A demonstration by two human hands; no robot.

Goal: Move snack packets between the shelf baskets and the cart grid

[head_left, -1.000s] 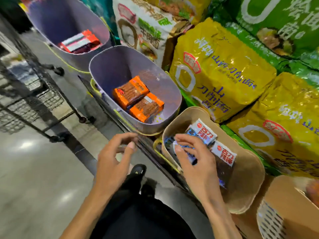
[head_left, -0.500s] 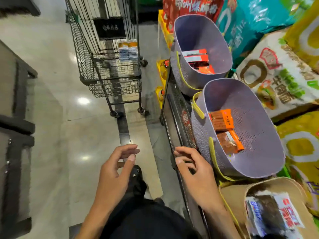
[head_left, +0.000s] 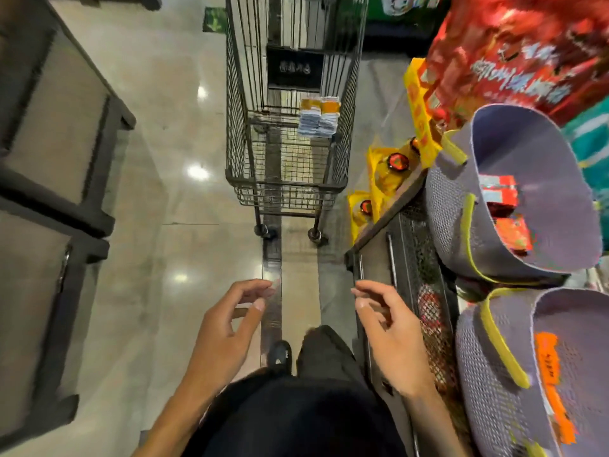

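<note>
Both hands hover empty over the floor, fingers loosely curled and apart: the left hand point(head_left: 227, 328) palm inward, the right hand point(head_left: 392, 338) beside the shelf edge. Snack packets point(head_left: 319, 117) hang inside the wire cart point(head_left: 286, 179) ahead; red packets point(head_left: 501, 206) lie in the far purple basket point(head_left: 461, 206), and the near basket's point(head_left: 487, 390) orange packet point(head_left: 548, 361) is blurred and cropped.

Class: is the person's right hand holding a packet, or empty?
Empty: the right hand hangs open beside the shelf, fingers loosely curled around nothing.

Bare forearms, black top point(head_left: 296, 420), dark trousers point(head_left: 326, 351), black shoe point(head_left: 279, 356)
</note>
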